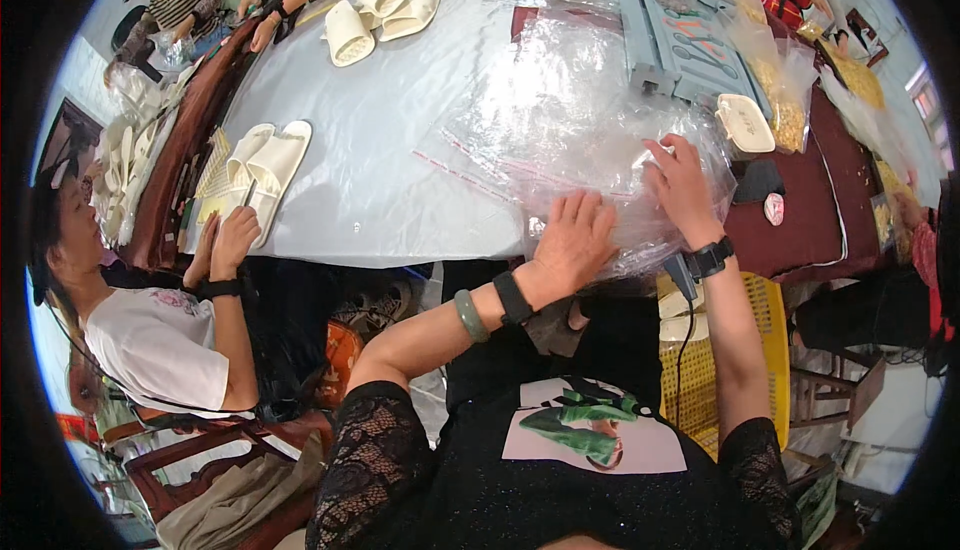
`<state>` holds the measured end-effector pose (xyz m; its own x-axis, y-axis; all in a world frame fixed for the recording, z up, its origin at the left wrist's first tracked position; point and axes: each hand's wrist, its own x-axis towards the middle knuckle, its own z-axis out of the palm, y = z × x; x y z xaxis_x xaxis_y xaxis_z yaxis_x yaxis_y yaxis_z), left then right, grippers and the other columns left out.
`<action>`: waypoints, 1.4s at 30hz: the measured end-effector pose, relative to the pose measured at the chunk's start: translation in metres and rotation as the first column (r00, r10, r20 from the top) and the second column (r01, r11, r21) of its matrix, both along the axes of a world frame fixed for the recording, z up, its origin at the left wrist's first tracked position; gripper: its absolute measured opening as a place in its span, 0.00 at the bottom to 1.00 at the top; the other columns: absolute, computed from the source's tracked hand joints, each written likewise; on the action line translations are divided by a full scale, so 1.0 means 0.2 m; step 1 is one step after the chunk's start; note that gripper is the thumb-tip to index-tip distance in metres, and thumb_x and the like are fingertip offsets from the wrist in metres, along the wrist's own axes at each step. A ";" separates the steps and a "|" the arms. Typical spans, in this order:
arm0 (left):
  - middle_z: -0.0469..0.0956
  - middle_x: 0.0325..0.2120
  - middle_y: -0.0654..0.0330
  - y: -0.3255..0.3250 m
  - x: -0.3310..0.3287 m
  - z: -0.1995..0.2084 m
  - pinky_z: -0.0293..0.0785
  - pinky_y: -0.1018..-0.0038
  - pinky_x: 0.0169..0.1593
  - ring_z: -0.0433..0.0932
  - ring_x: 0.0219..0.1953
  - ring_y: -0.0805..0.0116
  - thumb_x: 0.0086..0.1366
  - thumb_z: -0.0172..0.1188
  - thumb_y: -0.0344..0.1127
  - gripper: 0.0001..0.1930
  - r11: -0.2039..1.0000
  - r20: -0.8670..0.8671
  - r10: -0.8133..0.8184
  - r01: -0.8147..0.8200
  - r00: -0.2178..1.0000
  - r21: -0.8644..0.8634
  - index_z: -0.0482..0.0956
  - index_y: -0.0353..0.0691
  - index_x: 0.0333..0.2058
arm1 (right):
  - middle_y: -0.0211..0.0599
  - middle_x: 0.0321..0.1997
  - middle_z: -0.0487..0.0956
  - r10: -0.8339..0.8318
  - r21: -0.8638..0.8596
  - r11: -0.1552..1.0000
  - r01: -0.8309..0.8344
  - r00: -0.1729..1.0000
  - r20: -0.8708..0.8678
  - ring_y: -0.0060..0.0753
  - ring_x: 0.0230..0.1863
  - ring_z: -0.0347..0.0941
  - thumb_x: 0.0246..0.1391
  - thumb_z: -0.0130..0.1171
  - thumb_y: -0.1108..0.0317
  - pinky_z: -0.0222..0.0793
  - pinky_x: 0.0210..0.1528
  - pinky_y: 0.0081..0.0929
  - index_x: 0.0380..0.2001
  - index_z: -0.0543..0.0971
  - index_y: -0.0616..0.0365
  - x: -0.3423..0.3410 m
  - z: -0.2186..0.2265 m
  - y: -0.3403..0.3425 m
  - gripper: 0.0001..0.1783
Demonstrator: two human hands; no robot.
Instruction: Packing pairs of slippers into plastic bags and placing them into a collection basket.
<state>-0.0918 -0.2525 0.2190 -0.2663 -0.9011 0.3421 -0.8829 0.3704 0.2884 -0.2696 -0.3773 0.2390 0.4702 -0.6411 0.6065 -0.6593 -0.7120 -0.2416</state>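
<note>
A loose pile of clear plastic bags (pixel 560 100) with red printed lines lies in front of me on the plastic-covered table. My left hand (pixel 577 240) rests on the near part of the pile, palm down, its fingers stretched over the film. Farther right, my right hand (pixel 683 185) touches the bags with bent, parted fingers. No solid object shows in either hand. Some film under my palms is hidden. A dark-handled tool with a cord (pixel 681 276) hangs at the table edge, below my right wrist.
Beyond the bags stands a grey tray (pixel 650 50) with pliers and scissors-like tools. A cream dish (pixel 745 123) and a bag of yellow pieces (pixel 790 115) lie right. Cream slippers (pixel 268 170) are before a person at left. A yellow crate (pixel 750 350) stands below.
</note>
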 end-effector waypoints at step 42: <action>0.72 0.44 0.46 0.15 0.20 -0.08 0.66 0.51 0.52 0.70 0.48 0.44 0.49 0.69 0.45 0.26 0.986 -0.061 -0.134 0.127 0.989 -0.108 0.75 0.39 0.45 | 0.51 0.40 0.77 0.270 0.001 0.962 -0.272 0.956 0.110 0.53 0.46 0.74 0.45 0.53 0.84 0.70 0.51 0.40 0.38 0.75 0.69 -0.05 0.10 0.68 0.13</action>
<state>-0.0528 -0.2228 0.2023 -0.3521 -0.8190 0.4531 -0.8046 0.5122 0.3004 -0.2799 -0.2408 0.2582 0.5605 -0.5085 0.6537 -0.4113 -0.8560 -0.3132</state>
